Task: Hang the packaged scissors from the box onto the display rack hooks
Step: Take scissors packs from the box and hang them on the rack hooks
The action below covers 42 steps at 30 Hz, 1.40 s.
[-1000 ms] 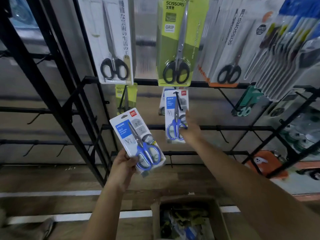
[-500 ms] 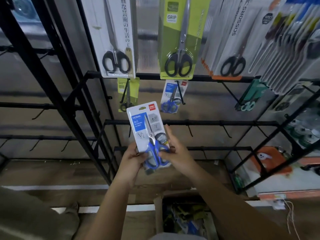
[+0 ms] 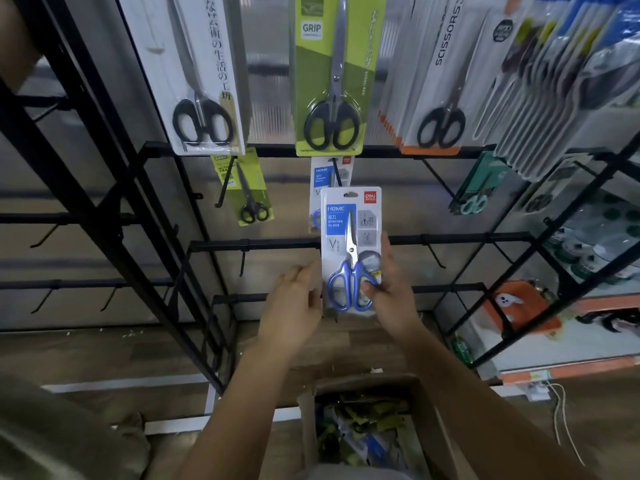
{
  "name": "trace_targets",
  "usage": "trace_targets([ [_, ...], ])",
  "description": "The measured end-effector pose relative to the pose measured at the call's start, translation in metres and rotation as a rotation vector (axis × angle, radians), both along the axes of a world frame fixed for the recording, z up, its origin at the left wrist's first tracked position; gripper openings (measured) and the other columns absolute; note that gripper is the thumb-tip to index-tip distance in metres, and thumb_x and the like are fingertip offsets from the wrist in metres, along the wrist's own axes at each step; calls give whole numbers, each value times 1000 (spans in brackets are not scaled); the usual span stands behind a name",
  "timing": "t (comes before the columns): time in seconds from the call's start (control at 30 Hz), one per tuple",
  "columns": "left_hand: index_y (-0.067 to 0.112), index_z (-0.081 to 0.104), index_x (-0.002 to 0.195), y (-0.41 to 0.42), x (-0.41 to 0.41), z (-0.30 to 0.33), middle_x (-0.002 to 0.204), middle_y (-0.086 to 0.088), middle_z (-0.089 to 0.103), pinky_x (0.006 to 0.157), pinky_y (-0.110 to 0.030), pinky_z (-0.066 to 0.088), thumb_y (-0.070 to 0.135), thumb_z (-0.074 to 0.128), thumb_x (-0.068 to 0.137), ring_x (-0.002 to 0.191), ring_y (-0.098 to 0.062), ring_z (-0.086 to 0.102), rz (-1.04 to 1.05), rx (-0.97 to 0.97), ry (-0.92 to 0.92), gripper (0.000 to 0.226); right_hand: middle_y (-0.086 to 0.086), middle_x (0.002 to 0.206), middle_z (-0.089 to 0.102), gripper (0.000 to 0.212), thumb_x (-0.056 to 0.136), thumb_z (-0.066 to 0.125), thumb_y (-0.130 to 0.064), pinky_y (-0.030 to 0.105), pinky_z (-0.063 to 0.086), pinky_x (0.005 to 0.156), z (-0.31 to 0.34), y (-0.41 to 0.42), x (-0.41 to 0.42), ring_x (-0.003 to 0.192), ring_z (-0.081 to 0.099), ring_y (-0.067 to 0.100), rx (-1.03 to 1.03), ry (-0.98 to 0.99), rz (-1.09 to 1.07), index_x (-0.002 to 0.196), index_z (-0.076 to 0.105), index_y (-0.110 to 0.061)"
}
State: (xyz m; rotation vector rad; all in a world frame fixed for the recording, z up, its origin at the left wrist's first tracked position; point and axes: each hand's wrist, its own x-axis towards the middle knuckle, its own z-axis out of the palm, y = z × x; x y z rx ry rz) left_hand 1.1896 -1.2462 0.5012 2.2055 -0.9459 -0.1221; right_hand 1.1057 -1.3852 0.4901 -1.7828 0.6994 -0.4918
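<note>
Nearest, at bottom: an open cardboard box (image 3: 429,420) holding a jumble of packaged goods. Above it, right hand (image 3: 391,299) pinching the lower right of a blue-handled scissors pack (image 3: 349,244), thumb curled over the handle loops, fingers behind the card's right edge. Left hand (image 3: 294,306) just beside the pack's lower left edge, fingers loosely spread and gripping nothing; contact with the card unclear. Pack held upright, hang-hole uppermost, just below a black hook (image 3: 336,173) already carrying a matching hung pack (image 3: 320,181). Farther back, on the black display rack (image 3: 256,243): a green GRIP scissors pack (image 3: 329,74), white packs either side.
</note>
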Motion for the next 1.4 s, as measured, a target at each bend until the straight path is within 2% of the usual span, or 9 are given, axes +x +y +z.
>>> trace_targets([
  [0.17, 17, 40, 139, 1, -1, -12, 133, -6, 48, 97, -35, 40, 17, 46, 95, 119, -24, 44, 9, 236, 64, 45, 0, 123, 58, 76, 93, 49, -1, 27, 50, 88, 2, 2, 1, 96, 58, 6, -104, 140, 69, 148, 10, -35],
  [0.4, 18, 34, 142, 3, 0, -15, 134, -5, 46, 97, -33, 39, 20, 44, 96, 121, -23, 40, 25, 309, 44, 47, 4, 133, 53, 75, 95, 47, -6, 18, 47, 77, 10, 5, 5, 96, 52, 4, -202, 287, 133, 148, 1, -33],
  [0.53, 18, 35, 141, -2, 1, -11, 132, -5, 47, 95, -36, 41, 19, 43, 95, 120, -25, 41, 24, 353, -11, 46, 11, 122, 59, 78, 95, 46, -11, 26, 48, 73, 15, -8, 31, 85, 56, 13, -282, 379, 119, 148, -7, -32],
  [0.63, 16, 37, 139, -7, 8, -3, 130, -7, 49, 92, -36, 40, 18, 43, 95, 119, -27, 44, 0, 386, -72, 45, 14, 121, 55, 83, 95, 48, -14, 31, 48, 75, 31, -18, 57, 92, 57, 19, -294, 463, 149, 147, -15, -31],
  [0.87, 17, 29, 145, -2, 18, 4, 137, -6, 44, 96, -37, 41, 24, 41, 97, 124, -25, 41, -13, 392, -89, 49, 12, 134, 41, 57, 92, 51, -17, 32, 42, 94, 48, -7, 55, 120, 45, 26, -527, 460, 148, 144, 30, -20],
  [0.97, 17, 28, 145, -1, 12, 1, 139, -6, 43, 97, -38, 41, 23, 40, 98, 125, -26, 40, -38, 413, -87, 49, 9, 146, 32, 54, 95, 47, -18, 29, 27, 108, 37, 8, 35, 133, 31, 23, -585, 515, 201, 145, 29, -14],
  [1.1, 16, 27, 145, -3, -3, -10, 141, -6, 40, 103, -38, 37, 22, 42, 98, 127, -26, 37, -97, 426, -73, 50, 8, 150, 28, 51, 96, 45, -17, 30, 20, 112, 9, 20, 5, 138, 24, 24, -534, 596, 216, 144, 31, -11],
  [1.23, 17, 29, 144, -9, -30, -32, 142, -5, 39, 101, -38, 38, 25, 40, 98, 128, -26, 37, -163, 452, 1, 48, 14, 139, 41, 47, 92, 47, -11, 39, 34, 107, -23, 26, -29, 129, 39, 30, -431, 645, 200, 138, 39, -4],
  [1.4, 16, 31, 142, -15, -79, -58, 132, -7, 46, 90, -36, 40, 25, 40, 96, 116, -28, 45, -170, 519, 4, 47, 8, 147, 34, 43, 98, 39, -14, 22, 18, 108, -44, 14, -85, 136, 29, 21, -393, 754, 283, 141, 35, -9],
])
